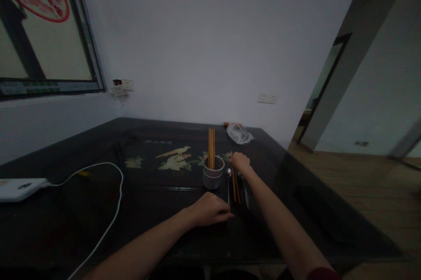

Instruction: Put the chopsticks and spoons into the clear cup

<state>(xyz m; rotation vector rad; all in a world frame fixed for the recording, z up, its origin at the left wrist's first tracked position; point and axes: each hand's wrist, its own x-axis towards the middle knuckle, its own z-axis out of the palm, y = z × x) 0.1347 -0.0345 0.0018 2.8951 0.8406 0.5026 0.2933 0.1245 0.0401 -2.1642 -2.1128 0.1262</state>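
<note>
A grey cup (213, 177) stands on the dark table (158, 210) with several wooden chopsticks (211, 147) upright in it. Right of the cup lie a metal spoon (228, 179), more chopsticks (235, 186) and another piece of metal cutlery (246, 194). My right hand (240, 161) is closed around the far ends of the lying chopsticks. My left hand (210, 210) rests on the table with its fingers curled at the near end of the spoon's handle.
A white device (19, 188) with a white cable (112, 201) lies at the left. A crumpled clear plastic bag (239, 133) sits at the far edge by the wall. The table's right edge borders a wooden floor and a doorway.
</note>
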